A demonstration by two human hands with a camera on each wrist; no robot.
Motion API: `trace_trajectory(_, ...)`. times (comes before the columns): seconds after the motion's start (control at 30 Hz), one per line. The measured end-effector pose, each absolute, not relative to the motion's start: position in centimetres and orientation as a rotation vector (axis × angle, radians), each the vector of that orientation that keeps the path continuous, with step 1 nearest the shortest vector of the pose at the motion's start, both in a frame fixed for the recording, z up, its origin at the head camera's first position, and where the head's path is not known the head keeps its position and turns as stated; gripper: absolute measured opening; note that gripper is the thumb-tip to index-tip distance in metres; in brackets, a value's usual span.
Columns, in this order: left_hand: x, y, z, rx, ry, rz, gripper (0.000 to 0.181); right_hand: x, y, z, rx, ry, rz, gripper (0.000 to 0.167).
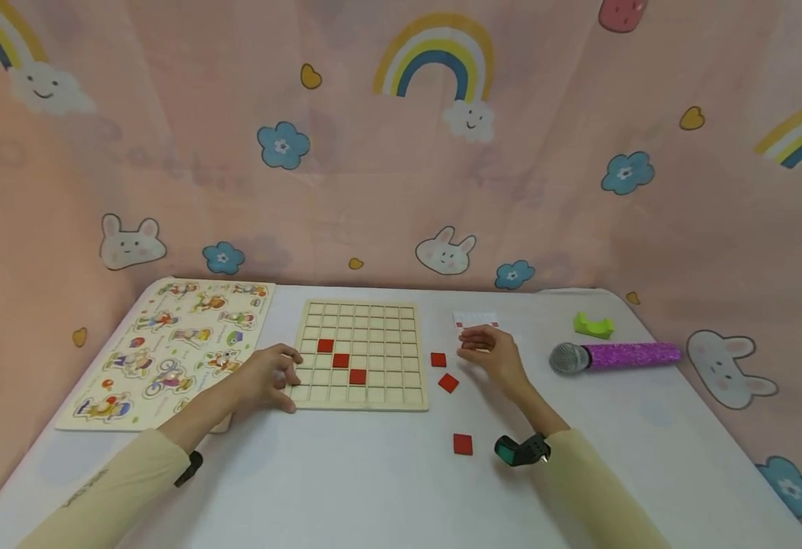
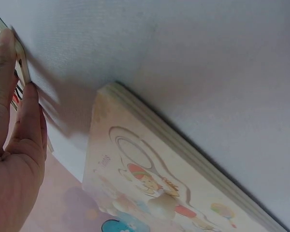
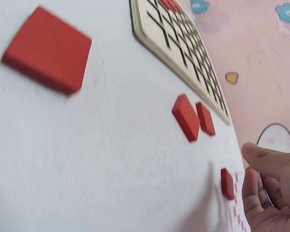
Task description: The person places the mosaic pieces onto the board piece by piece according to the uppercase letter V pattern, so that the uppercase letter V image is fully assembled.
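Observation:
A wooden grid board (image 1: 383,328) lies flat in the middle of the head view, with three red square tiles (image 1: 341,361) set in its cells in a diagonal run. At its left edge rests my left hand (image 1: 267,377), fingertips and thumb touching the rim. My right hand (image 1: 493,357) hovers over a small white card (image 1: 476,317) printed with red squares, fingers bent and nothing visible between them. Beneath it, the right wrist view shows a red tile (image 3: 227,183) by the card, hidden in the head view. Loose red tiles lie nearby, one (image 1: 448,383) turned askew and another (image 1: 463,444) closer to me.
On the left lies a large picture puzzle board (image 1: 168,343) with cartoon figures. At the right are a purple glittery microphone (image 1: 620,356) and a bright green curved piece (image 1: 593,325). A patterned pink cloth (image 1: 346,198) hangs behind the white table (image 1: 346,488).

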State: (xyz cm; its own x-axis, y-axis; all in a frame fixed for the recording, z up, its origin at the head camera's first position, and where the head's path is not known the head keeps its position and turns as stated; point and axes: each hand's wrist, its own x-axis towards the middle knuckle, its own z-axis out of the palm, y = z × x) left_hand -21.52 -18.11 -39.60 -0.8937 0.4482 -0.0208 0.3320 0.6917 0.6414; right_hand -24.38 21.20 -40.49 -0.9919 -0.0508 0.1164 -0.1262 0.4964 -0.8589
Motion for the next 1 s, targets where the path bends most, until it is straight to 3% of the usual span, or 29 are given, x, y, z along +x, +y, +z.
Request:
trace_trajectory(0.33, -21.8, -18.1, -39.7, 0.619, 2.679, 1.056, 0.026, -25.1, 24.1, -41.7, -0.012, -2.74, 1.403, 0.034)
trace_trajectory(1.0, -21.9, -19.1, -40.5, 0.731, 2.705, 1.04, 0.028, -25.5, 23.8, -42.0, -0.024, -2.761, 1.321, 0.03)
